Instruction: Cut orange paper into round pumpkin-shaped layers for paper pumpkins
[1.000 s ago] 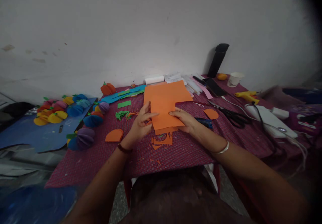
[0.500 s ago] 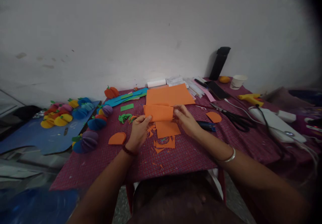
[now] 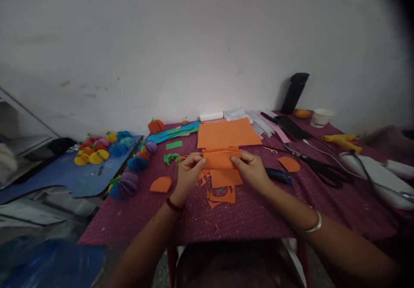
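Between my two hands is a folded piece of orange paper (image 3: 220, 160), held by its left and right ends above the table. My left hand (image 3: 190, 171) pinches the left end, thumb on top. My right hand (image 3: 252, 169) grips the right end the same way, its thumb pressed on the paper's face. Just below lies a flat orange paper rectangle (image 3: 226, 178), with cut orange scraps (image 3: 223, 196) nearer me. A stack of rounded orange cutouts (image 3: 161, 184) rests left of my left hand. A larger orange sheet (image 3: 228, 133) lies behind my hands.
Finished paper pumpkins (image 3: 98, 148) crowd a blue board at left. Right of my hands are a stapler (image 3: 278, 176), an orange cutout (image 3: 289, 164), black scissors (image 3: 318, 167), a phone (image 3: 293, 127) and a yellow glue gun (image 3: 343, 141). A black bottle (image 3: 295, 93) stands by the wall.
The view has shifted left, so things appear further right and lower. My right hand has moved from the paper's edge to a pinch with its thumb on the front.
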The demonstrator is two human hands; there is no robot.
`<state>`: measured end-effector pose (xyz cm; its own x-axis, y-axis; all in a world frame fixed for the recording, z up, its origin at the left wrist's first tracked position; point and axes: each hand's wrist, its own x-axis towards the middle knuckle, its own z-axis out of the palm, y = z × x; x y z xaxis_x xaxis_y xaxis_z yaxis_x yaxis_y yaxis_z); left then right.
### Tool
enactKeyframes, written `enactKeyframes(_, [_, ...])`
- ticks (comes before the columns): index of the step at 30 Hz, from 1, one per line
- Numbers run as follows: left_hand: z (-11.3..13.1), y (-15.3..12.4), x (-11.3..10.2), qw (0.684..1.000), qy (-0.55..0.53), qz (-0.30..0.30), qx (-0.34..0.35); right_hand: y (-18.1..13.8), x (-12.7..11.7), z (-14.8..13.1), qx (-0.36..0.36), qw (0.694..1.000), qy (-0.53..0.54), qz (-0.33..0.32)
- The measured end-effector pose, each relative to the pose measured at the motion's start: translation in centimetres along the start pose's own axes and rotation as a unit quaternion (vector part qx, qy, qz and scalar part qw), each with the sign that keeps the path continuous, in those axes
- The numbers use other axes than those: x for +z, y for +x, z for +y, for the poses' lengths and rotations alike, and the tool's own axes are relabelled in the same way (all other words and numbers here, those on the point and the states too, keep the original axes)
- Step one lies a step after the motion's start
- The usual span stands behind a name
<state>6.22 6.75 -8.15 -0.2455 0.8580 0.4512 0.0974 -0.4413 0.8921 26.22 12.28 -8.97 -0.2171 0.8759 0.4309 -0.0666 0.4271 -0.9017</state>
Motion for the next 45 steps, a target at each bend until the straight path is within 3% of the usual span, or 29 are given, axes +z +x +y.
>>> enactKeyframes(12, [0.6,0.1,-0.2,0.997,0.055,0.027,0.052,-0.5,0.2,-0.1,-0.034,0.998,-0.046,-0.007])
enactKeyframes(18, [0.6,-0.2,0.1,0.996,0.054,0.043,0.05,-0.7,0.3,-0.3,-0.014,0.998,-0.057,0.0])
enactKeyframes(30, [1.1,-0.9,0.8,0.99,0.063,0.079,0.098,-0.6,0.6,-0.5,0.024,0.999,0.024,0.02])
enactKeyframes(33, [1.1,-0.7,0.7,0.999,0.018,0.028,0.031,-0.3,0.4,-0.7,0.024,0.999,0.031,0.027])
enactKeyframes(38, [0.8,0.1,-0.3,0.981,-0.016,-0.151,-0.122,-0.2,0.0,-1.0,-0.009,1.0,-0.003,0.026])
enactKeyframes(41, [1.1,0.2,-0.6,0.977,0.01,-0.175,-0.12,-0.2,-0.1,-1.2,-0.038,0.999,-0.014,0.015])
enactKeyframes(45, [2.0,0.1,-0.3,0.979,0.077,-0.182,-0.047,-0.4,-0.2,-1.5,-0.053,0.998,-0.027,0.016])
